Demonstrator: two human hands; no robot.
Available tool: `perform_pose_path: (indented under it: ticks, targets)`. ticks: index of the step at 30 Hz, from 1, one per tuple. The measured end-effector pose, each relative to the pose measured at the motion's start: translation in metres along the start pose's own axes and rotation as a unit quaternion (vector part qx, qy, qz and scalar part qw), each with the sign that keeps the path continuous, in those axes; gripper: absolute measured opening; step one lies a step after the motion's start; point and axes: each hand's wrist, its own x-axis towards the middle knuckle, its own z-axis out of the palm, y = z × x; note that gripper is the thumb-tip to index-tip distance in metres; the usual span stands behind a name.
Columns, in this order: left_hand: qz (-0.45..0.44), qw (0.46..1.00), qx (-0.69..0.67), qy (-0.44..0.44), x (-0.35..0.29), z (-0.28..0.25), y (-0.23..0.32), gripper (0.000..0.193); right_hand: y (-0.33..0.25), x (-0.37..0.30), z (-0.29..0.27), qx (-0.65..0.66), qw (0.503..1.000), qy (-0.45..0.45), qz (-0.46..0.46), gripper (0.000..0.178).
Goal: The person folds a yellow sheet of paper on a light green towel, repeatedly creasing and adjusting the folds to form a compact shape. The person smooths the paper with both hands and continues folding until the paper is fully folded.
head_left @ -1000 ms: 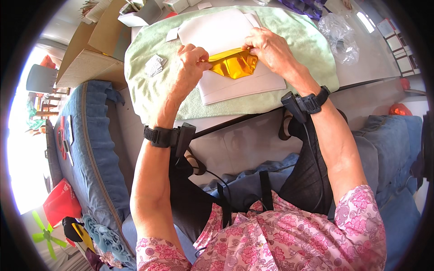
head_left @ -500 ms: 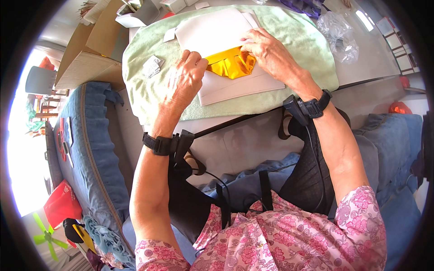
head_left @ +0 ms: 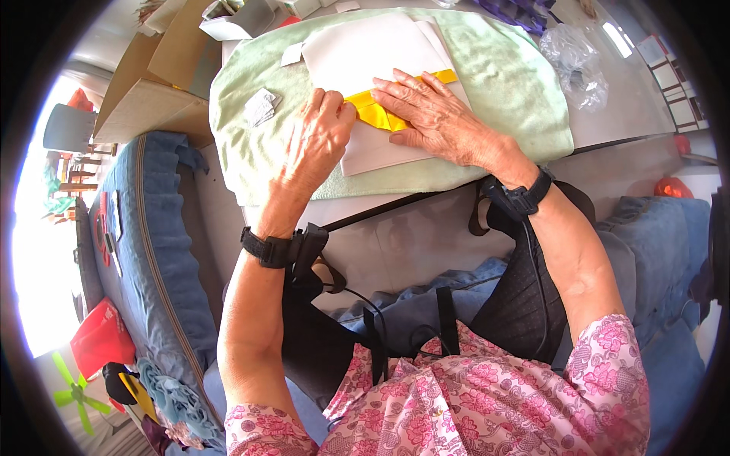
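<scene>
A shiny yellow satin strip lies across a stack of white paper sheets on a light green towel. At the strip's left end my left hand is closed, pinching the satin between thumb and fingers. My right hand rests flat on the strip with its fingers stretched out and apart. It covers much of the middle, while a flat narrow band of the yellow satin shows beyond the fingertips. Some folds of satin are visible between the two hands.
Small white paper pieces lie on the towel's left side. A clear plastic bag and purple cloth are at the far right. Beyond the table's left stands an open cardboard box. Blue-covered seating flanks the table.
My right hand has let go of the strip's upper right edge and flattened onto it. The strip's right end now lies straighter. My left hand stays at the left end.
</scene>
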Motion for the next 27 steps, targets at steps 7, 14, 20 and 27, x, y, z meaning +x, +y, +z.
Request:
perform_pose_path:
  ticks: [7, 14, 20, 27]
  targets:
    - [-0.025, 0.997, 0.005, 0.069, -0.004, 0.004, 0.005, 0.031, -0.003, -0.001, 0.002, -0.01, 1.0, 0.001, 0.013, 0.069]
    - [-0.045, 0.988, -0.145, 0.021, 0.002, 0.022, 0.037, 0.062, -0.007, 0.002, 0.004, -0.011, 1.0, 0.014, 0.026, 0.064]
    - [-0.089, 0.982, -0.164, -0.015, 0.003, 0.026, 0.044, 0.075, -0.009, 0.001, 0.004, 0.009, 0.999, 0.015, 0.033, 0.065]
    - [-0.117, 0.98, -0.156, -0.023, 0.001, 0.029, 0.044, 0.076, -0.01, 0.0, 0.008, -0.006, 0.999, 0.01, 0.03, 0.067]
